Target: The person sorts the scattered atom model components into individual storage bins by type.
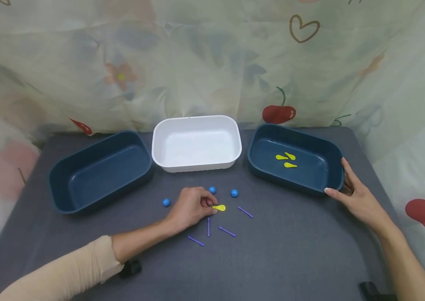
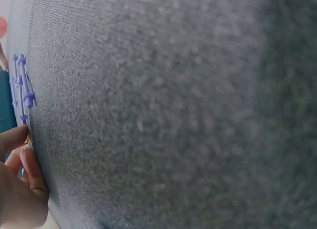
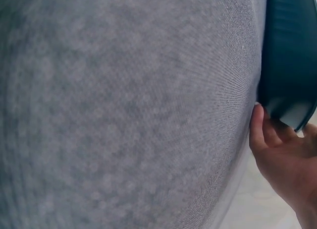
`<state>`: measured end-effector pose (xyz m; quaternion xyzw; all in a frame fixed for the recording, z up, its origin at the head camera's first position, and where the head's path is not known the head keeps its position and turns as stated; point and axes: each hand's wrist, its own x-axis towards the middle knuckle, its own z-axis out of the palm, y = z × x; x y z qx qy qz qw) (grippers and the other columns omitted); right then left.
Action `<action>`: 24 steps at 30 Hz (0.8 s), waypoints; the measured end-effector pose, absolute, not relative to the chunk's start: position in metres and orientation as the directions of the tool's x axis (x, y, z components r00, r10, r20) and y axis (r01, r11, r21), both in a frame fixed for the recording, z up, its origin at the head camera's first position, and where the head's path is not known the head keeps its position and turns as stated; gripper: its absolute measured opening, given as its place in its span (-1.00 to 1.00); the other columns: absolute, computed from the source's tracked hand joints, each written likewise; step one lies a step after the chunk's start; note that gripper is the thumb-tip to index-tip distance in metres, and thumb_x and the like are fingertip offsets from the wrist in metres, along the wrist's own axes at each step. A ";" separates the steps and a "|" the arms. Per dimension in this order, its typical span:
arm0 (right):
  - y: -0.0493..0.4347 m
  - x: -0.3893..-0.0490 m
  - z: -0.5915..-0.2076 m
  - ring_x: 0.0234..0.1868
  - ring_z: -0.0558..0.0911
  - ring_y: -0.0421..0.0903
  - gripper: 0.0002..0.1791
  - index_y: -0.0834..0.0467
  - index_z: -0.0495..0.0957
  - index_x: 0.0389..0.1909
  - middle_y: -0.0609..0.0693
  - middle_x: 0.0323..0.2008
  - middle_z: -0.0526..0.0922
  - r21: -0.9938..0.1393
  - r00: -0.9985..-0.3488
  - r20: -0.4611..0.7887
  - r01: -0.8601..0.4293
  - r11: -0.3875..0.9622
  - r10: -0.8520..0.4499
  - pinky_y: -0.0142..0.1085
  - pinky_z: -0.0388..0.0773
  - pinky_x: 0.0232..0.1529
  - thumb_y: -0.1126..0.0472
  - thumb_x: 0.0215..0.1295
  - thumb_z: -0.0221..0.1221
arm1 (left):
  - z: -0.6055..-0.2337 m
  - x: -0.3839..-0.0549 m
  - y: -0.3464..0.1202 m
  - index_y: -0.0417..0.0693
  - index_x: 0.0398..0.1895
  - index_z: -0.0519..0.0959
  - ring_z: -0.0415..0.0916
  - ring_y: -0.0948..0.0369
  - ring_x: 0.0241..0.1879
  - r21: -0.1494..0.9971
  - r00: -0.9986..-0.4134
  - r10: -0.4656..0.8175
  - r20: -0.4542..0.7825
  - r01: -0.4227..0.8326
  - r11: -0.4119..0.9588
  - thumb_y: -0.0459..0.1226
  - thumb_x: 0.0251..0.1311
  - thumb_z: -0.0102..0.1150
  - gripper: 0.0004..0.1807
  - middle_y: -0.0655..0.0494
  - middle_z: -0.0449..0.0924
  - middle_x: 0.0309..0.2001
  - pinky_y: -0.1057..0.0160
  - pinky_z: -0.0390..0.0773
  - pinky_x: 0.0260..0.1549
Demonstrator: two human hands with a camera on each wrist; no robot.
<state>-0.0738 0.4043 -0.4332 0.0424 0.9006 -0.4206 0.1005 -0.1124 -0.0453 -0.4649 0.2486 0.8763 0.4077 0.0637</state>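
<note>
My left hand (image 1: 193, 209) is low over the middle of the table, pinching the narrow end of a small yellow teardrop-shaped piece (image 1: 220, 207) between thumb and fingers. In the left wrist view its fingertips (image 2: 30, 162) hide most of that piece. Around the hand lie blue beads (image 1: 234, 193) and several thin purple sticks with knobbed ends (image 1: 227, 231). At the right, my right hand (image 1: 361, 200) grips the near right corner of a dark blue bin (image 1: 333, 167), thumb at the front rim, fingers along the end wall. Inside that bin are 3 yellow pieces (image 1: 290, 165) of the same shape.
A white bin (image 1: 197, 167) stands at the back centre, and another dark blue bin (image 1: 99, 167) is angled at the left. Behind them hangs a printed curtain (image 1: 205, 62). Black objects (image 1: 130, 269) lie near the table's front, beside each forearm.
</note>
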 end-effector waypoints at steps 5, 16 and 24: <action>0.404 -0.075 -0.434 0.45 0.08 0.41 0.09 -0.37 -0.53 0.50 0.30 0.55 -0.19 -0.739 -0.976 -0.217 0.163 0.654 -0.002 -0.74 0.28 -0.15 -0.06 0.40 0.20 | -0.464 -0.111 -0.044 0.04 -0.43 0.75 0.44 0.36 -0.48 0.731 -0.874 0.478 0.086 0.381 0.566 -0.35 -0.03 0.54 -0.87 0.32 0.51 -0.50 0.37 0.51 -0.46; 0.407 -0.078 -0.440 0.46 0.04 0.40 0.10 -0.32 -0.54 0.52 0.30 0.55 -0.25 -0.744 -0.976 -0.218 0.163 0.648 -0.004 -0.75 0.25 -0.16 -0.01 0.42 0.20 | -0.458 -0.108 -0.045 0.05 -0.40 0.72 0.43 0.37 -0.46 0.710 -0.844 0.523 0.119 0.441 0.549 -0.34 0.04 0.50 -0.87 0.26 0.51 -0.41 0.39 0.50 -0.45; 0.406 -0.077 -0.437 0.45 0.06 0.42 0.08 -0.40 -0.53 0.50 0.29 0.55 -0.23 -0.747 -0.975 -0.220 0.166 0.644 -0.004 -0.72 0.30 -0.17 -0.06 0.40 0.20 | -0.447 -0.109 -0.042 0.02 -0.28 0.64 0.48 0.38 -0.43 0.734 -0.826 0.542 0.159 0.466 0.495 -0.36 0.13 0.42 -0.84 0.28 0.58 -0.38 0.38 0.54 -0.39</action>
